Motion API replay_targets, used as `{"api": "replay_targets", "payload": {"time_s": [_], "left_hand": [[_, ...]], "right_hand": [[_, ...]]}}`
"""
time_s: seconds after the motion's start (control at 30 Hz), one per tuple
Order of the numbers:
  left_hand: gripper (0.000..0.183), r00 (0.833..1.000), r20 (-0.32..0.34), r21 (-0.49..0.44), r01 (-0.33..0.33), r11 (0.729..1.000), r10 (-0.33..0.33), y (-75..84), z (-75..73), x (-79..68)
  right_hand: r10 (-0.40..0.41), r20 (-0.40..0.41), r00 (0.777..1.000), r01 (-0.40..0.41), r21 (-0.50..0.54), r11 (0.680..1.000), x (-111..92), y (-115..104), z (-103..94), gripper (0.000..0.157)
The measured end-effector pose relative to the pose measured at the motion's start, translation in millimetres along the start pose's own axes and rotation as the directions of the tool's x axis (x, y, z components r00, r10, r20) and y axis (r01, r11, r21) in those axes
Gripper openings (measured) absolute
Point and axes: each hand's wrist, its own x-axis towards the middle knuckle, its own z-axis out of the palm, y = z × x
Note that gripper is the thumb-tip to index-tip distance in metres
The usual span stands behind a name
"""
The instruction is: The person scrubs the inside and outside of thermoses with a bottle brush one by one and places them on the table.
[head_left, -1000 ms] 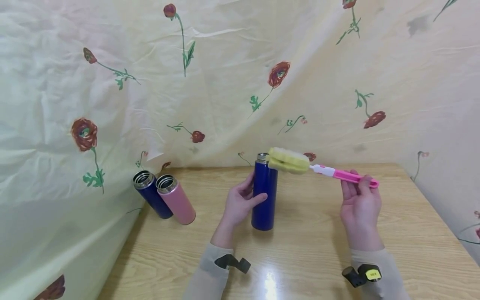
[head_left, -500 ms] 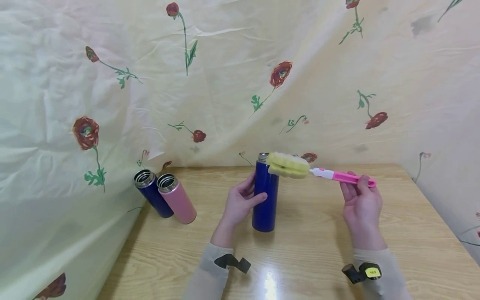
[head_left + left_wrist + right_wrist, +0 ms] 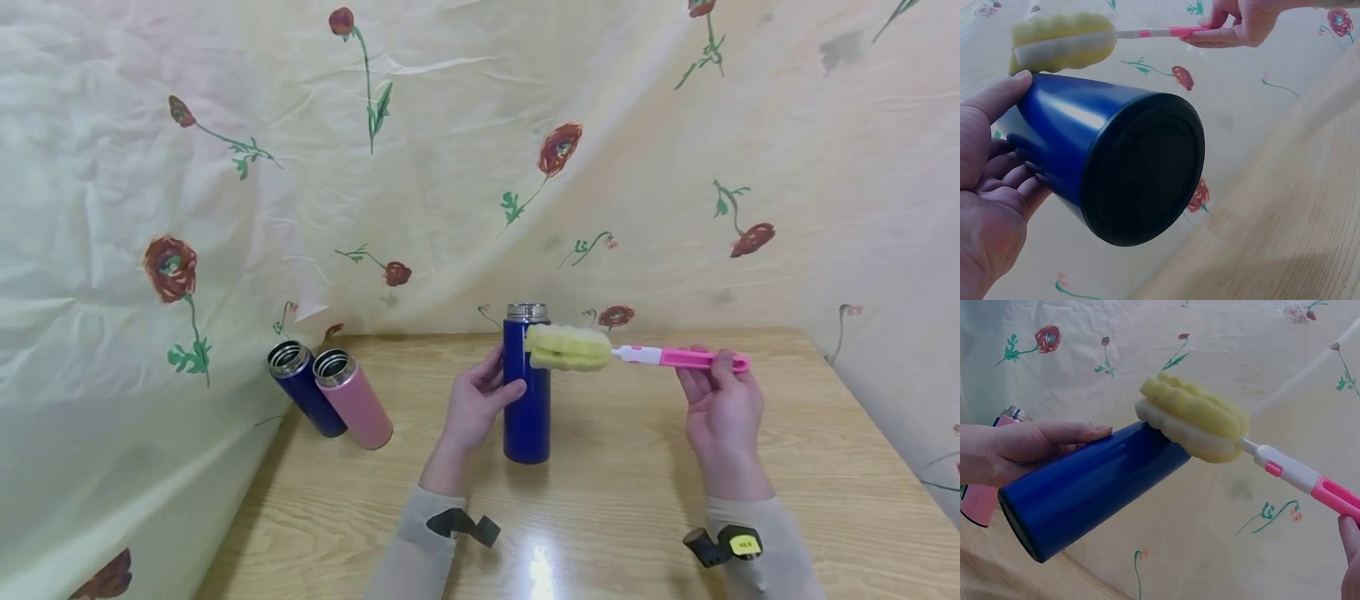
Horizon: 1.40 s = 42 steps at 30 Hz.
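Observation:
My left hand point(image 3: 474, 407) grips a dark blue bottle point(image 3: 527, 417) from its left side, thumb across the front. The bottle is lidless, with a bare steel neck point(image 3: 528, 312), and its dark base point(image 3: 1144, 172) shows in the left wrist view. With its fingertips my right hand point(image 3: 723, 412) pinches the pink handle point(image 3: 686, 358) of a bottle brush. The brush's yellow and white sponge head point(image 3: 570, 348) lies sideways, overlapping the upper part of the bottle in the head view. In the right wrist view the sponge point(image 3: 1194, 419) covers the bottle's mouth end.
A second dark blue bottle point(image 3: 303, 392) and a pink bottle point(image 3: 356, 408) stand side by side, lidless, at the left of the wooden table point(image 3: 622, 517). Flower-printed cloth point(image 3: 450, 167) hangs behind the table and down its left side.
The sponge head has moved down from the bottle's neck along its upper side, and the brush lies more level. The bottle stands a little more upright, its neck now in view.

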Motion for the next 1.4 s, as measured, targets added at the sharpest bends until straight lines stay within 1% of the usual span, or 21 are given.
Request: {"api": "replay_targets", "payload": {"time_s": [0.1,0.2,0.37,0.47,0.5,0.57,0.63,0.73,0.77,0.83,0.9,1.0,1.1,1.17,1.2,1.27,1.33,1.4], "left_hand": [[0.078,1.0,0.001,-0.021,-0.009,1.0,0.009,0.0,-0.7,-0.2],[0.079,1.0,-0.008,-0.031,-0.018,0.999,0.017,-0.5,-1.5,-0.2],[0.077,0.999,-0.03,-0.049,-0.033,0.998,0.032,0.0,-1.7,-0.6],[0.074,0.998,-0.045,-0.071,-0.044,0.997,0.041,0.5,-1.2,-0.1],[0.073,0.998,-0.051,-0.077,-0.049,0.996,0.046,0.6,-1.0,0.1],[0.072,0.996,-0.067,-0.088,-0.062,0.994,0.056,0.2,-0.8,0.5],[0.071,0.994,-0.081,-0.102,-0.077,0.992,0.068,-0.7,-1.2,1.3],[0.069,0.992,-0.098,-0.124,-0.093,0.988,0.081,-1.6,-2.1,2.9],[0.069,0.991,-0.1,-0.132,-0.096,0.987,0.083,-2.1,-2.6,3.5],[0.069,0.991,-0.098,-0.146,-0.1,0.984,0.086,-2.6,-3.5,4.1],[0.069,0.992,-0.088,-0.158,-0.103,0.982,0.09,-2.4,-3.6,3.8],[0.069,0.994,-0.055,-0.164,-0.102,0.981,0.094,-1.8,-2.7,2.3],[0.067,0.996,0.001,-0.166,-0.089,0.982,0.091,-1.4,-0.7,0.7],[0.068,0.996,0.038,-0.161,-0.073,0.984,0.08,-2.0,0.7,-0.4],[0.069,0.996,0.058,-0.157,-0.064,0.986,0.074,-2.3,1.4,-0.8],[0.071,0.994,0.092,-0.147,-0.045,0.988,0.059,-3.3,2.8,-1.7],[0.073,0.992,0.114,-0.13,-0.033,0.991,0.048,-4.6,3.6,-2.8],[0.075,0.991,0.13,-0.12,-0.025,0.992,0.04,-5.4,4.4,-3.9]], "right_hand": [[0.019,0.025,1.0,-0.019,-0.004,1.0,-0.8,0.2,-1.7,0.012],[0.043,0.057,0.997,-0.041,-0.036,0.999,-0.8,0.5,-4.3,0.012],[0.063,0.111,0.992,-0.046,-0.142,0.989,-0.1,0.4,-9.5,0.013],[0.075,0.16,0.984,-0.039,-0.216,0.976,1.3,0.0,-12.8,0.012],[0.084,0.181,0.98,-0.038,-0.246,0.968,2.1,-0.3,-13.9,0.012],[0.107,0.223,0.969,-0.028,-0.333,0.943,3.2,-0.8,-15.8,0.012],[0.135,0.259,0.956,-0.012,-0.427,0.904,4.6,-1.2,-17.6,0.013],[0.171,0.302,0.938,0.017,-0.531,0.847,6.0,-0.9,-19.7,0.014],[0.181,0.313,0.933,0.02,-0.544,0.839,6.5,-0.7,-20.3,0.013],[0.195,0.326,0.925,0.017,-0.548,0.836,7.3,-0.4,-21.4,0.013],[0.205,0.329,0.922,-0.001,-0.529,0.849,8.5,-0.6,-22.8,0.012],[0.215,0.31,0.926,-0.059,-0.445,0.894,10.9,-2.3,-24.2,0.012],[0.205,0.277,0.939,-0.125,-0.28,0.952,12.0,-4.5,-24.0,0.01],[0.184,0.253,0.95,-0.149,-0.151,0.977,12.2,-5.5,-22.7,0.008],[0.172,0.242,0.955,-0.155,-0.085,0.984,11.9,-5.8,-21.9,0.008],[0.142,0.217,0.966,-0.152,0.031,0.988,10.9,-5.9,-19.6,0.007],[0.113,0.189,0.975,-0.137,0.12,0.983,9.2,-5.4,-16.5,0.006],[0.084,0.155,0.984,-0.112,0.178,0.978,6.2,-4.1,-12.5,0.009]]}}
